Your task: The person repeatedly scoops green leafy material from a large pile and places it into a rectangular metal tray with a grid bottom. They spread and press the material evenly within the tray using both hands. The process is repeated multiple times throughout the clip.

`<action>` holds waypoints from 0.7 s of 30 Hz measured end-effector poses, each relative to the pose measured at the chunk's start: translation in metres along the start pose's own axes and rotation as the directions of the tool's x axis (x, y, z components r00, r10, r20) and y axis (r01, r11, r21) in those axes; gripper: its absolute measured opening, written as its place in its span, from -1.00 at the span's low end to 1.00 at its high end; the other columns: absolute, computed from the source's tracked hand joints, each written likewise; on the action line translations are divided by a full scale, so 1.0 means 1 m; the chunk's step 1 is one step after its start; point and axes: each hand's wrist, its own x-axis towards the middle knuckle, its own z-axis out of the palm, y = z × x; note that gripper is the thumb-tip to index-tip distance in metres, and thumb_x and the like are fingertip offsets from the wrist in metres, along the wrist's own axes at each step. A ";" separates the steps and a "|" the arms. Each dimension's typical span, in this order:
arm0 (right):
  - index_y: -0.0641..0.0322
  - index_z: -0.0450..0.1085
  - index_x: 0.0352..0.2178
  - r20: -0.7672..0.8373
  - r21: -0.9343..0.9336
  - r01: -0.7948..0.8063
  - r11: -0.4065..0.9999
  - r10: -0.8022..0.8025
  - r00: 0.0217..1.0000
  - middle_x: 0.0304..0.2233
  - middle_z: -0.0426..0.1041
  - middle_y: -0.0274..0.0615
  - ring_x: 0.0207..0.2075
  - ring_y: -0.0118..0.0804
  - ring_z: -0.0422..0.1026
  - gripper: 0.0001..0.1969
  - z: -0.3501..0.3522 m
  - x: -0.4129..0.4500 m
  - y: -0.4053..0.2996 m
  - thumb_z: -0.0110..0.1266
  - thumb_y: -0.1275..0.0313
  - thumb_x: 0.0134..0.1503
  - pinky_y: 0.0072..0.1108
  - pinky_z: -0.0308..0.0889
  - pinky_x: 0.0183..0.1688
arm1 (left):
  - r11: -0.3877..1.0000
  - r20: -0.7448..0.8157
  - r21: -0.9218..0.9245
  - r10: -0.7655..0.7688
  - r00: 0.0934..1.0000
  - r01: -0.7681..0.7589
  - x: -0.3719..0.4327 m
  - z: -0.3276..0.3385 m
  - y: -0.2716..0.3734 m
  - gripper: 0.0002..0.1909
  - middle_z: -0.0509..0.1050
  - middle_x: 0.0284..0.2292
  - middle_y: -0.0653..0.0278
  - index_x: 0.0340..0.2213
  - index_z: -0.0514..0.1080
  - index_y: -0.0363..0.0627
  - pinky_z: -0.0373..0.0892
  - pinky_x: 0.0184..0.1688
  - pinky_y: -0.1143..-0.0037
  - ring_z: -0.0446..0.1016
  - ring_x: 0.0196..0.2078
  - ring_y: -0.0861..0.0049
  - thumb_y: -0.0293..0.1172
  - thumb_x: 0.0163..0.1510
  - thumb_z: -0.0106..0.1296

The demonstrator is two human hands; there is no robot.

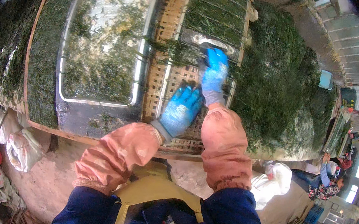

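My left hand (181, 113), in a wet blue glove, lies low over a perforated crate-like surface (184, 75), fingers slightly apart. Dark strands touch its fingertips. Ahead and to the right is my blurred right hand (215, 71), also gloved, its fingertips just below a pale metal handle (214, 43) on a dark board. Whether those fingers hold anything is unclear. Beyond the board, rows of wet green strands (217, 8), possibly seaweed, fill a narrow rectangular frame (246, 29). To the left, a metal-rimmed tray (99, 103) contains water and loose green strands (102, 78).
A large wet green heap (272, 80) covers the table's right side, with a light blue basin (326, 79) at its far edge. More greens (48, 50) lie left of the tray. White plastic bags (270, 185) stand below the table's wooden edge (87, 140). Other people (326, 182) are far right.
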 end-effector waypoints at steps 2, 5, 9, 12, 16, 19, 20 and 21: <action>0.14 0.49 -0.22 -0.067 -0.162 0.024 0.987 -0.035 0.997 -0.23 0.46 -0.11 -0.26 0.00 0.41 -0.63 -0.016 -0.005 0.020 0.25 0.45 -0.16 -0.31 0.33 -0.28 | 0.992 0.065 0.124 -0.043 0.997 0.034 0.013 -0.003 -0.008 -0.54 0.33 0.08 0.02 -0.02 0.42 -0.14 0.12 0.22 0.06 0.26 0.14 -0.02 -0.42 -0.02 -0.05; 0.08 0.49 -0.22 -0.025 -0.266 0.033 0.963 -0.041 0.999 -0.22 0.46 -0.13 -0.25 0.00 0.41 -0.58 -0.043 -0.004 0.040 0.32 0.37 -0.22 -0.24 0.31 -0.27 | 0.972 -0.011 0.218 -0.090 0.996 0.090 0.044 -0.004 -0.033 -0.48 0.34 0.09 -0.01 0.06 0.35 -0.16 0.16 0.18 0.03 0.29 0.12 -0.05 -0.43 0.00 -0.09; 0.05 0.49 -0.25 -0.016 -0.402 -0.004 0.916 -0.002 1.000 -0.26 0.45 -0.13 -0.26 -0.04 0.41 -0.58 -0.074 -0.002 0.058 0.34 0.32 -0.25 -0.24 0.31 -0.30 | 0.906 0.071 0.408 -0.157 0.985 0.115 0.061 -0.017 -0.056 -0.52 0.37 0.07 0.04 0.01 0.39 -0.16 0.17 0.16 0.03 0.32 0.11 0.02 -0.40 0.00 -0.06; 0.03 0.49 -0.27 0.037 -0.389 -0.051 0.920 0.071 0.997 -0.35 0.41 -0.15 -0.30 -0.11 0.42 -0.62 -0.084 0.000 0.074 0.32 0.33 -0.23 -0.30 0.32 -0.35 | 0.840 -0.012 0.498 -0.243 0.970 0.216 0.061 -0.022 -0.050 -0.54 0.37 0.05 0.06 -0.03 0.42 -0.16 0.12 0.18 -0.01 0.28 0.12 0.05 -0.41 -0.04 0.01; 0.12 0.48 -0.26 0.330 0.661 -0.607 0.441 0.556 0.763 -0.45 0.45 -0.24 -0.42 -0.28 0.45 -0.86 -0.063 0.012 0.090 0.05 0.41 0.13 -0.47 0.36 -0.34 | 0.940 0.048 0.339 0.033 0.998 -0.048 0.072 0.001 -0.027 -0.48 0.29 0.14 0.09 0.08 0.33 -0.10 0.10 0.22 0.05 0.25 0.17 0.08 -0.43 0.03 -0.05; 0.26 0.45 -0.19 0.753 0.612 -0.753 -0.240 0.467 0.463 -0.27 0.54 -0.22 -0.30 -0.33 0.49 -0.82 -0.042 0.021 0.099 -0.05 0.51 0.21 -0.54 0.42 -0.21 | 0.938 0.168 0.346 -0.032 0.985 -0.029 0.083 0.021 -0.029 -0.45 0.28 0.16 0.07 0.13 0.28 -0.13 0.15 0.20 0.06 0.27 0.16 0.05 -0.43 0.06 -0.10; 0.28 0.45 -0.19 0.682 0.645 -0.764 -0.027 0.471 0.559 -0.27 0.54 -0.20 -0.30 -0.33 0.50 -0.81 -0.043 0.020 0.104 -0.06 0.50 0.21 -0.54 0.43 -0.22 | 0.928 0.163 0.372 -0.068 0.984 0.002 0.082 0.023 -0.033 -0.45 0.28 0.16 0.05 0.12 0.27 -0.15 0.15 0.20 0.06 0.27 0.16 0.05 -0.43 0.06 -0.11; 0.30 0.44 -0.20 0.597 0.630 -0.749 0.208 0.488 0.637 -0.28 0.54 -0.19 -0.30 -0.33 0.50 -0.81 -0.044 0.021 0.108 -0.08 0.49 0.22 -0.54 0.44 -0.22 | 0.942 0.128 0.335 -0.055 0.990 0.009 0.079 0.022 -0.039 -0.45 0.28 0.15 0.03 0.12 0.27 -0.17 0.15 0.20 0.07 0.27 0.16 0.04 -0.43 0.05 -0.10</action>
